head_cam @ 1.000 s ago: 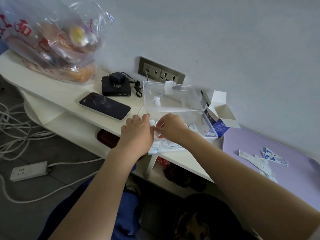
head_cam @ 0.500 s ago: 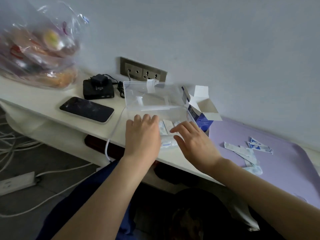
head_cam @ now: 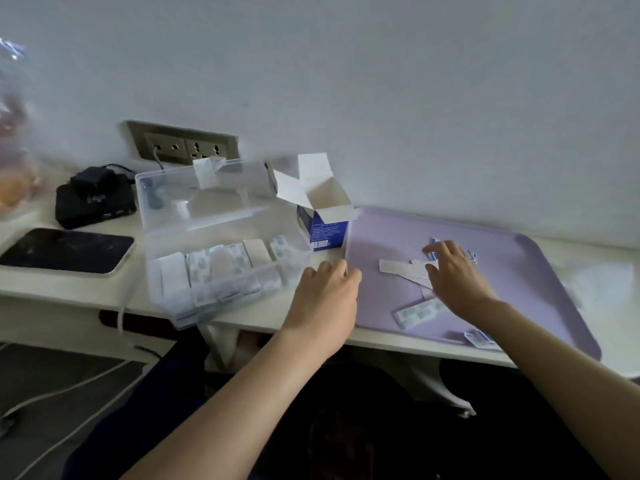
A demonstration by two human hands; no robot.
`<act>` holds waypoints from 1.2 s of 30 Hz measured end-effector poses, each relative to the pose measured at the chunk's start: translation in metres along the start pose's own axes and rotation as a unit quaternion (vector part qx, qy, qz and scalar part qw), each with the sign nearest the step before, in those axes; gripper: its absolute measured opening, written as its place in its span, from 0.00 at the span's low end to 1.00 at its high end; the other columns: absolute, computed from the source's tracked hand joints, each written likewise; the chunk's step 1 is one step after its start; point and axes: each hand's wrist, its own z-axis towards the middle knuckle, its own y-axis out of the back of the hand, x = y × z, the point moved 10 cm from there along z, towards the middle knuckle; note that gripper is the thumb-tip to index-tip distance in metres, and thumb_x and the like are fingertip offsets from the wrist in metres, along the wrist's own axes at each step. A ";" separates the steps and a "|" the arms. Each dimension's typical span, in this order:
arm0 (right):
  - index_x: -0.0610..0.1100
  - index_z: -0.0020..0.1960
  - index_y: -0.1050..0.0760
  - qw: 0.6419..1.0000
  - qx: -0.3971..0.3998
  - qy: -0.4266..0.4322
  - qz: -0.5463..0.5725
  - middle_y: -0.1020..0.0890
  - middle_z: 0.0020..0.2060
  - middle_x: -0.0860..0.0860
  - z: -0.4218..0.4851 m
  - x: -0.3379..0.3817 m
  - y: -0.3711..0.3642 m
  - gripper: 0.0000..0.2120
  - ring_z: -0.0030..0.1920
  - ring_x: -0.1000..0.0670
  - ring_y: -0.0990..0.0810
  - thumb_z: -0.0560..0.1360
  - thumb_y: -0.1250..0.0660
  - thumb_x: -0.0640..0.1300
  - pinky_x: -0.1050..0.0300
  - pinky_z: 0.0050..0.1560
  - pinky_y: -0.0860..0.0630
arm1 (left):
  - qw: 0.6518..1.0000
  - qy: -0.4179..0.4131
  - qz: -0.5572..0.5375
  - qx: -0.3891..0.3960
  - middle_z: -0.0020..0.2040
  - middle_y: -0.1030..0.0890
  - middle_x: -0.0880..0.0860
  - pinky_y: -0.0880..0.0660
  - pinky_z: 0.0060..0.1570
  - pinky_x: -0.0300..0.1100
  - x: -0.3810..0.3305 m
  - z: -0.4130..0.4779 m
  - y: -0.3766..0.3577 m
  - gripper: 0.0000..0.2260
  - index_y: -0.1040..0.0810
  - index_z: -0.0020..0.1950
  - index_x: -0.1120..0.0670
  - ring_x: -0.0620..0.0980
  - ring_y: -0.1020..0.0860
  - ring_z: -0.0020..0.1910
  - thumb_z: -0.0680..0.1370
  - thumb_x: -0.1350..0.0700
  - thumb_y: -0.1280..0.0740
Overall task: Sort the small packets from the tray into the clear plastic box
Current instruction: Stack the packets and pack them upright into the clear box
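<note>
The clear plastic box (head_cam: pixel 166 216) stands open on the white desk, its lid tilted back, with a row of small packets (head_cam: pixel 221 268) standing inside. To its right lies the lilac tray (head_cam: pixel 540 271) with several loose packets: white strips (head_cam: pixel 398 266), a patterned one (head_cam: pixel 417 311), blue-and-white ones (head_cam: pixel 479 337). My right hand (head_cam: pixel 453 278) hovers over the strips with fingers spread and holds nothing. My left hand (head_cam: pixel 325 299) sits between box and tray at the tray's left edge, fingers loosely bent and empty.
An opened blue-and-white carton (head_cam: pixel 322 216) stands between box and tray. A black phone (head_cam: pixel 65 251), a black device with a plug (head_cam: pixel 93 199) and a wall socket strip (head_cam: pixel 183 147) are at the left. A plastic bag of food (head_cam: pixel 14 168) sits far left.
Both hands left the box and moved right; the right hand now reaches over the tray's packets. The view has swung right, so the tray fills more of the frame.
</note>
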 end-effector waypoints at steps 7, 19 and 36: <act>0.40 0.67 0.34 0.997 0.025 -0.056 0.036 0.30 0.66 0.44 0.027 -0.046 -0.013 0.18 0.67 0.44 0.34 0.80 0.43 0.46 0.53 0.64 0.38 | 0.997 -0.042 0.008 0.066 0.62 0.31 0.55 0.34 0.56 0.48 -0.037 0.040 -0.044 0.14 0.33 0.67 0.55 0.56 0.30 0.60 0.81 0.56 0.44; 0.42 0.66 0.32 0.987 0.109 -0.120 0.003 0.27 0.62 0.42 0.043 -0.088 -0.021 0.22 0.63 0.42 0.33 0.76 0.36 0.51 0.51 0.62 0.35 | 0.990 -0.015 -0.022 0.136 0.64 0.34 0.57 0.35 0.60 0.48 -0.064 0.095 -0.087 0.17 0.37 0.69 0.56 0.57 0.33 0.62 0.79 0.59 0.43; 0.37 0.62 0.36 0.964 0.085 -0.209 0.141 0.24 0.52 0.37 0.017 -0.088 -0.010 0.19 0.43 0.41 0.27 0.76 0.34 0.42 0.50 0.41 0.29 | 0.983 -0.014 -0.052 0.175 0.60 0.32 0.55 0.35 0.56 0.46 -0.074 0.086 -0.091 0.17 0.32 0.63 0.55 0.55 0.35 0.60 0.79 0.47 0.39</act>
